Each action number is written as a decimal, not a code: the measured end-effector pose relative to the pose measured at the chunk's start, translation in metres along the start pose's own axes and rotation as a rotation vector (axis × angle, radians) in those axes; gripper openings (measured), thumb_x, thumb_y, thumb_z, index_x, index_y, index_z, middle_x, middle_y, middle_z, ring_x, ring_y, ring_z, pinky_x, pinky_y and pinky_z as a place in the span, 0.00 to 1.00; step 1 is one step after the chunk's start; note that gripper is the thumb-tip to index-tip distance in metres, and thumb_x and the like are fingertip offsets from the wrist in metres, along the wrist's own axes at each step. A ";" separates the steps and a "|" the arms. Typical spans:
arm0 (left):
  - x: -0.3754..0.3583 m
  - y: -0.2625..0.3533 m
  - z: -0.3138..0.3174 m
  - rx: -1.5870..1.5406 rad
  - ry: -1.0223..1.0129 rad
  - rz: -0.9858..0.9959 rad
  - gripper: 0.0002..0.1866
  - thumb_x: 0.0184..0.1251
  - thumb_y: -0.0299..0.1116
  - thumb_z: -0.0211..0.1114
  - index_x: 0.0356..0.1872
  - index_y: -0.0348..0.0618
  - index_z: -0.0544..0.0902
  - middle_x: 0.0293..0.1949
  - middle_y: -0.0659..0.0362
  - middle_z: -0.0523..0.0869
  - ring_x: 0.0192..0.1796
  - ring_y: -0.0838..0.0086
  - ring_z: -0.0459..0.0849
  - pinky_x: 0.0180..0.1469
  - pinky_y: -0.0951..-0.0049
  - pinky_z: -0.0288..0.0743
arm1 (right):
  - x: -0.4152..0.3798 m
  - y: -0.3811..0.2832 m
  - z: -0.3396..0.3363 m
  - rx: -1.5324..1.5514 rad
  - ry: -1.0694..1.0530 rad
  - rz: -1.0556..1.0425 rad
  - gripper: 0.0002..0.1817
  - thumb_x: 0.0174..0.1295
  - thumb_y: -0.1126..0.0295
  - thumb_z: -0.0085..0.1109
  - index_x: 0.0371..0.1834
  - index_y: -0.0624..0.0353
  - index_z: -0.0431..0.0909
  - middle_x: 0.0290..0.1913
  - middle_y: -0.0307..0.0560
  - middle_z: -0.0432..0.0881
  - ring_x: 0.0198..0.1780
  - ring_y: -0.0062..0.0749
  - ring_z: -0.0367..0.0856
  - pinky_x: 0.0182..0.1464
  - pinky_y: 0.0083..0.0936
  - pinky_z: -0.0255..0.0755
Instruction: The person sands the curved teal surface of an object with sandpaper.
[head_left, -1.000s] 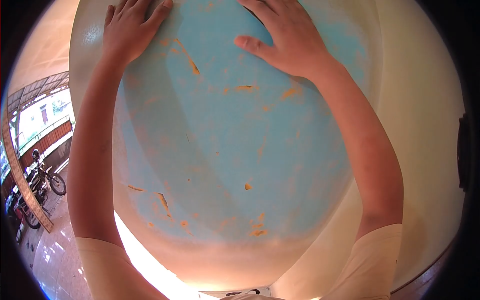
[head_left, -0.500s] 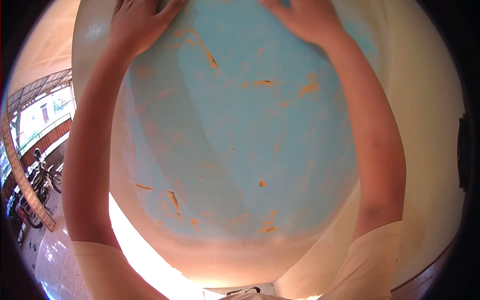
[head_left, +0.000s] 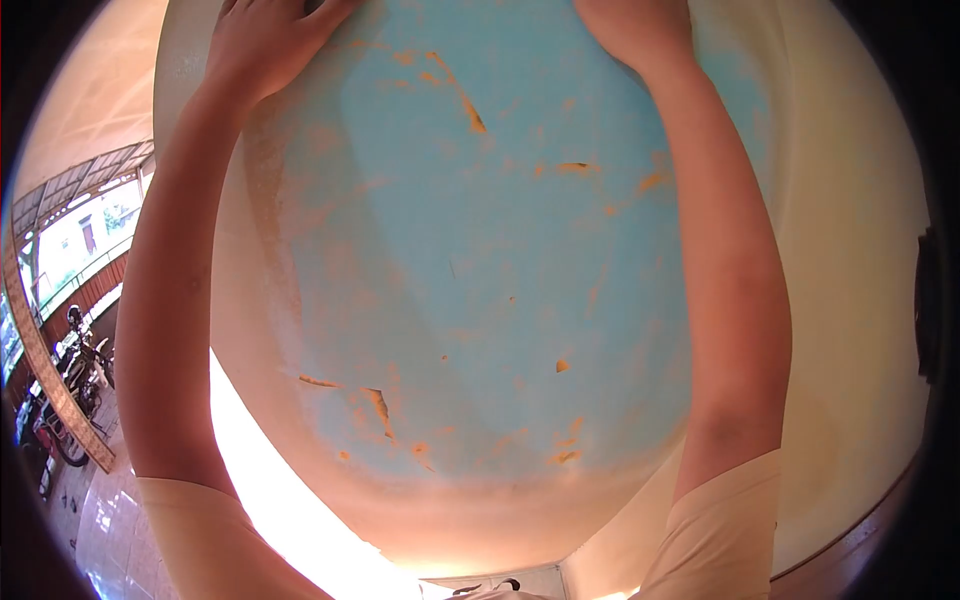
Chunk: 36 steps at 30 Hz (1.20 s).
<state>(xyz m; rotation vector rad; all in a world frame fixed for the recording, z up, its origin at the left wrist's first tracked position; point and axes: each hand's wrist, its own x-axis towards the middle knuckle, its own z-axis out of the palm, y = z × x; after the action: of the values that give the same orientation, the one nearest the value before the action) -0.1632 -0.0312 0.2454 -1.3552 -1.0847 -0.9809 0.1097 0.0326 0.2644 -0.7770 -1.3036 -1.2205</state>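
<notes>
In front of me is a large rounded panel (head_left: 520, 250), light blue in the middle with a cream border. Orange scuffs and several chipped or torn-looking marks are scattered over it. At the top left, my left hand (head_left: 268, 45) lies against the panel near its edge, thumb stretched away from the fingers. My right hand (head_left: 645, 30) rests at the panel's upper right. The top of the view cuts off its fingers. Nothing shows in the visible part of either hand. Whether something lies under the palms is hidden.
Motorbikes (head_left: 75, 390) stand on a tiled floor (head_left: 115, 520) at the left, behind a slanted post (head_left: 50, 370). A railing and a roof frame (head_left: 75, 190) lie beyond. A cream curved surface (head_left: 850, 300) fills the right side.
The panel's marks have shifted to the right relative to my arms. My left hand sits slightly further left. My right hand has moved right and upward, so its thumb tip is out of view.
</notes>
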 end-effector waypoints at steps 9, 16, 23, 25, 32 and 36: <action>0.000 -0.005 0.005 -0.006 0.053 -0.024 0.34 0.81 0.58 0.48 0.82 0.60 0.61 0.85 0.58 0.53 0.87 0.64 0.44 0.86 0.52 0.35 | -0.017 -0.036 -0.009 0.091 -0.176 -0.338 0.37 0.77 0.43 0.47 0.80 0.56 0.62 0.82 0.54 0.58 0.84 0.50 0.51 0.84 0.44 0.46; -0.004 -0.007 0.007 0.012 0.008 -0.032 0.35 0.81 0.60 0.47 0.83 0.61 0.58 0.86 0.59 0.50 0.87 0.66 0.43 0.86 0.52 0.33 | 0.003 0.014 -0.010 -0.057 -0.077 0.186 0.38 0.79 0.42 0.41 0.84 0.54 0.56 0.84 0.50 0.55 0.85 0.48 0.47 0.85 0.44 0.44; 0.001 0.025 0.014 0.041 0.054 -0.074 0.36 0.81 0.61 0.45 0.84 0.60 0.57 0.86 0.58 0.48 0.87 0.58 0.40 0.85 0.48 0.31 | -0.022 0.039 -0.015 -0.042 -0.246 -0.226 0.37 0.78 0.43 0.44 0.83 0.53 0.56 0.84 0.52 0.53 0.86 0.50 0.43 0.86 0.46 0.42; 0.001 0.040 0.014 0.041 -0.006 -0.027 0.37 0.80 0.60 0.47 0.84 0.59 0.57 0.86 0.56 0.48 0.87 0.53 0.38 0.85 0.45 0.30 | -0.016 0.075 -0.024 -0.100 -0.316 -0.113 0.36 0.80 0.45 0.42 0.83 0.52 0.55 0.84 0.53 0.53 0.86 0.50 0.43 0.86 0.45 0.41; -0.009 0.085 0.042 0.047 0.056 0.199 0.39 0.78 0.60 0.51 0.83 0.57 0.58 0.86 0.54 0.48 0.86 0.49 0.39 0.85 0.43 0.32 | -0.010 0.163 -0.017 -0.135 -0.204 0.217 0.33 0.80 0.53 0.43 0.84 0.54 0.55 0.85 0.52 0.51 0.86 0.48 0.44 0.85 0.44 0.42; -0.010 0.108 0.049 0.017 0.070 0.226 0.40 0.77 0.61 0.51 0.83 0.56 0.58 0.85 0.52 0.49 0.86 0.48 0.40 0.84 0.41 0.34 | -0.028 0.152 -0.014 -0.006 -0.086 0.086 0.30 0.77 0.63 0.50 0.80 0.56 0.63 0.81 0.54 0.62 0.83 0.52 0.55 0.83 0.45 0.49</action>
<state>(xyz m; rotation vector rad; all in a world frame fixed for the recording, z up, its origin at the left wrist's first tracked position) -0.0620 0.0173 0.2058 -1.3857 -0.8649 -0.8445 0.2616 0.0628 0.2661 -0.8897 -1.3227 -1.1338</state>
